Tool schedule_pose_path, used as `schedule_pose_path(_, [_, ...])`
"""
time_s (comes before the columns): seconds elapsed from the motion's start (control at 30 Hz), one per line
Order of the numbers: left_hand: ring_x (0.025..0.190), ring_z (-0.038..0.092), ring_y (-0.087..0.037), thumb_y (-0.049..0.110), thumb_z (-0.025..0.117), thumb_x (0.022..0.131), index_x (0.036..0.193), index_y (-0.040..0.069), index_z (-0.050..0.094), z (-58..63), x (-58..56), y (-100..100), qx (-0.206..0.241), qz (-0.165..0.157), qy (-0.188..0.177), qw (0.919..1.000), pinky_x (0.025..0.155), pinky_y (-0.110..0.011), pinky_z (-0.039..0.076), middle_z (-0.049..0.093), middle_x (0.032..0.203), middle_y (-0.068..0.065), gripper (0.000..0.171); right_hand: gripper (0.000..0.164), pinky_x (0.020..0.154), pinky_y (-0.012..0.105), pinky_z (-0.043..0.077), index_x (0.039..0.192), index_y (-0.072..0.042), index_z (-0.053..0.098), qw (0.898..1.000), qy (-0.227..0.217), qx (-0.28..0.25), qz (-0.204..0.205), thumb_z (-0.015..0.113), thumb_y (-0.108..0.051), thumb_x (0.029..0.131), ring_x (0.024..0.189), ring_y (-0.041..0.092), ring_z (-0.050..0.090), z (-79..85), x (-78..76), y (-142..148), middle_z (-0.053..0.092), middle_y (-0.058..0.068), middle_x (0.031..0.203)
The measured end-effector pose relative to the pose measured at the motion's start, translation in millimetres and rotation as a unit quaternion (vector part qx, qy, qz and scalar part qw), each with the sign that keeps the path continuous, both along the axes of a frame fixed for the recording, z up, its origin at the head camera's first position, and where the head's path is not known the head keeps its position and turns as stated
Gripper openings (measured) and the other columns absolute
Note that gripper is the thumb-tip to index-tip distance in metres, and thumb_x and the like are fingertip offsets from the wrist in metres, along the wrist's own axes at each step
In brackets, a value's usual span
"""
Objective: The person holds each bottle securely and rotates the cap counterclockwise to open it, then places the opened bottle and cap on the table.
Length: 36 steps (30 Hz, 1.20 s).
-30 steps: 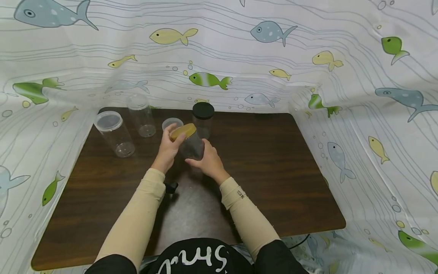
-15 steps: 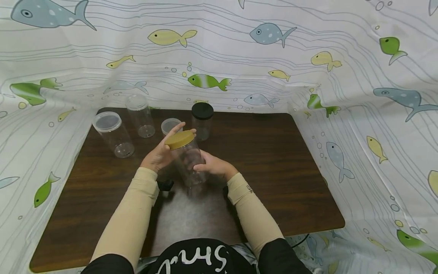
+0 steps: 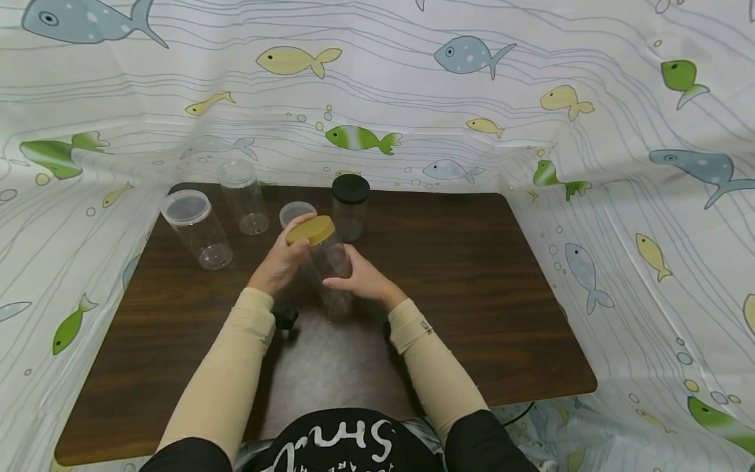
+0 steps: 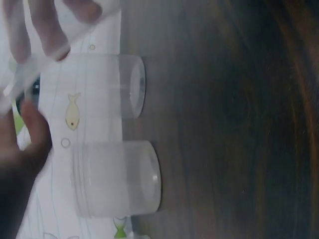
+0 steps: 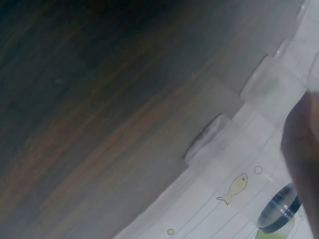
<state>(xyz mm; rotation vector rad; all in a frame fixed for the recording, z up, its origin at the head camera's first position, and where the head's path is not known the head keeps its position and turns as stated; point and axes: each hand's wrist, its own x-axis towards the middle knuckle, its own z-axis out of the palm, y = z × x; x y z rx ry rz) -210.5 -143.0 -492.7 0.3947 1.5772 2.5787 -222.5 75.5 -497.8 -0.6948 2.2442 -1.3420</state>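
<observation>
A clear jar (image 3: pixel 331 265) with a yellow screw lid (image 3: pixel 310 231) is held tilted over the middle of the table, lid end up and leaning left. My left hand (image 3: pixel 279 263) grips the lid, thumb on its near side and a finger along its far edge. Lower down, my right hand (image 3: pixel 367 278) holds the jar's body from the right, its thumb across the near side. The right fingers behind the jar are mostly hidden. In the right wrist view only a dark part of the right hand (image 5: pixel 301 134) shows.
Behind the hands stand a black-lidded jar (image 3: pixel 350 208) and a smaller jar with a whitish lid (image 3: pixel 297 213), partly covered by the left hand. Two tall clear jars (image 3: pixel 197 229) (image 3: pixel 243 196) stand at the back left. A fish-patterned sheet (image 3: pixel 383 85) rises behind the brown table (image 3: pixel 472 295).
The yellow-lidded jar has turned so its bottom points more toward the person. Both wrists have spread slightly outward. The left hand's grip at the lid has shifted; the standing jars stay put.
</observation>
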Motion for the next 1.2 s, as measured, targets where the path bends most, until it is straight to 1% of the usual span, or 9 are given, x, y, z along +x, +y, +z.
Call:
schedule_pose_path(0.1, [0.109, 0.05, -0.015, 0.041, 0.076, 0.091, 0.154, -0.001, 0.031, 1.3, 0.5, 7, -0.028, 0.059, -0.008, 0.9978, 0.09, -0.024, 0.043, 0.047, 0.13, -0.005, 0.088, 0.095, 0.112, 0.05, 0.037, 0.158, -0.01, 0.024, 0.999, 0.017, 0.02, -0.028, 0.077, -0.046, 0.088, 0.144, 0.026, 0.037, -4.3, 0.5, -4, 0.033, 0.012, 0.16])
schedule_pose_path(0.23, [0.108, 0.05, -0.015, 0.03, 0.066, 0.098, 0.153, -0.001, 0.034, 2.6, -1.1, 16, -0.083, 0.124, -0.043, 0.9879, 0.09, -0.022, 0.043, 0.047, 0.128, -0.005, 0.07, 0.095, 0.111, 0.052, 0.038, 0.159, -0.011, 0.023, 0.998, 0.021, 0.03, -0.055, 0.076, -0.046, 0.089, 0.144, 0.03, 0.038, -7.5, 2.6, -7, 0.033, 0.015, 0.16])
schedule_pose_path(0.33, [0.107, 0.051, -0.016, 0.03, 0.064, 0.099, 0.152, 0.001, 0.038, 2.5, -2.6, 20, -0.123, 0.161, -0.069, 0.9768, 0.089, -0.023, 0.043, 0.047, 0.13, -0.008, 0.066, 0.097, 0.109, 0.049, 0.041, 0.158, -0.008, 0.024, 0.995, 0.047, 0.037, -0.076, 0.077, -0.047, 0.087, 0.14, 0.029, 0.044, -9.8, 3.3, -10, 0.039, 0.016, 0.157])
schedule_pose_path(0.43, [0.109, 0.052, -0.019, 0.04, 0.068, 0.096, 0.151, 0.005, 0.041, 3.3, -2.4, 24, -0.171, 0.209, -0.089, 0.9588, 0.09, -0.026, 0.044, 0.049, 0.133, -0.012, 0.071, 0.101, 0.106, 0.046, 0.045, 0.158, -0.005, 0.025, 0.988, 0.091, 0.066, -0.102, 0.078, -0.052, 0.085, 0.134, 0.028, 0.05, -11.7, 5.0, -15, 0.046, 0.017, 0.151])
schedule_pose_path(0.6, [0.114, 0.054, -0.025, 0.056, 0.072, 0.089, 0.149, 0.009, 0.044, 7.5, -0.6, 30, -0.237, 0.271, -0.114, 0.9261, 0.095, -0.035, 0.047, 0.052, 0.136, -0.015, 0.082, 0.105, 0.097, 0.048, 0.051, 0.157, -0.005, 0.03, 0.966, 0.164, 0.138, -0.146, 0.076, -0.062, 0.082, 0.128, 0.031, 0.055, -13.5, 10.4, -24, 0.05, 0.015, 0.147])
schedule_pose_path(0.87, [0.114, 0.056, -0.027, 0.068, 0.069, 0.084, 0.146, 0.01, 0.049, 13.4, -0.7, 35, -0.282, 0.321, -0.148, 0.8919, 0.095, -0.04, 0.048, 0.055, 0.134, -0.015, 0.088, 0.105, 0.083, 0.044, 0.056, 0.153, -0.004, 0.037, 0.92, 0.269, 0.226, -0.175, 0.074, -0.069, 0.079, 0.115, 0.03, 0.059, -14.2, 12.4, -33, 0.054, 0.013, 0.146])
schedule_pose_path(1.0, [0.118, 0.055, -0.029, 0.068, 0.069, 0.084, 0.147, 0.008, 0.047, 15.3, -1.2, 34, -0.287, 0.321, -0.156, 0.8891, 0.099, -0.042, 0.047, 0.054, 0.137, -0.017, 0.09, 0.105, 0.081, 0.042, 0.056, 0.152, -0.004, 0.039, 0.907, 0.292, 0.243, -0.181, 0.075, -0.07, 0.078, 0.112, 0.029, 0.06, -13.3, 11.8, -33, 0.055, 0.012, 0.144])
schedule_pose_path(1.1, [0.122, 0.052, -0.028, 0.069, 0.069, 0.084, 0.15, 0.01, 0.041, 14.0, -1.7, 30, -0.277, 0.314, -0.163, 0.8934, 0.102, -0.041, 0.045, 0.049, 0.143, -0.016, 0.092, 0.104, 0.081, 0.043, 0.056, 0.151, -0.005, 0.04, 0.91, 0.284, 0.245, -0.175, 0.077, -0.069, 0.077, 0.11, 0.028, 0.06, -12.5, 11.9, -33, 0.057, 0.01, 0.142])
schedule_pose_path(1.2, [0.122, 0.049, -0.025, 0.068, 0.067, 0.086, 0.15, 0.01, 0.037, 11.1, -1.6, 24, -0.251, 0.308, -0.165, 0.9026, 0.102, -0.038, 0.043, 0.044, 0.145, -0.013, 0.091, 0.102, 0.081, 0.043, 0.055, 0.151, -0.006, 0.04, 0.921, 0.263, 0.238, -0.162, 0.078, -0.067, 0.078, 0.108, 0.027, 0.059, -11.5, 11.5, -30, 0.058, 0.009, 0.139])
